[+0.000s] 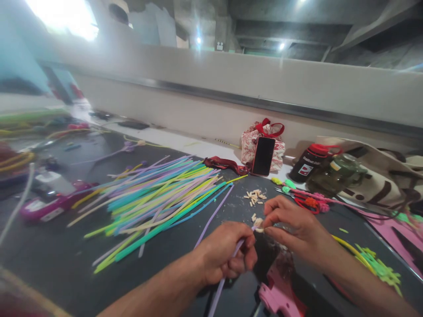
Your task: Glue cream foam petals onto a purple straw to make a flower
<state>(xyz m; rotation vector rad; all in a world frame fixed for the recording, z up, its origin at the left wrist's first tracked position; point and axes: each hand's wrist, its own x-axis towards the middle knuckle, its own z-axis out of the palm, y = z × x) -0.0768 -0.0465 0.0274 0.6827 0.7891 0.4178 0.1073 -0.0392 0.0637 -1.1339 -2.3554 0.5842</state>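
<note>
Lilac stick, long and thin, is gripped in the left hand, which is closed around it near its upper end; the lower end runs off the bottom of the view. At that upper end the right hand pinches a small pale piece between thumb and fingertips, held against the stick's tip. Whether the piece is already fixed to the tip cannot be told.

Judged from the layout, the work is at an early stage. Just beyond the hands lies a small heap of similar pale bits on the dark table, unused. To the left a large fan of coloured sticks — green, blue, lilac, yellow — lies loose, none showing a pale tip. One further lilac stick lies apart, between the fan and the hands.

A pink tool, possibly a glue gun, lies just below the hands. To the right are green leaf-shaped pieces and a red-handled tool. Further back stand a phone propped against a patterned bag, a dark bottle and a cream tote.
</note>
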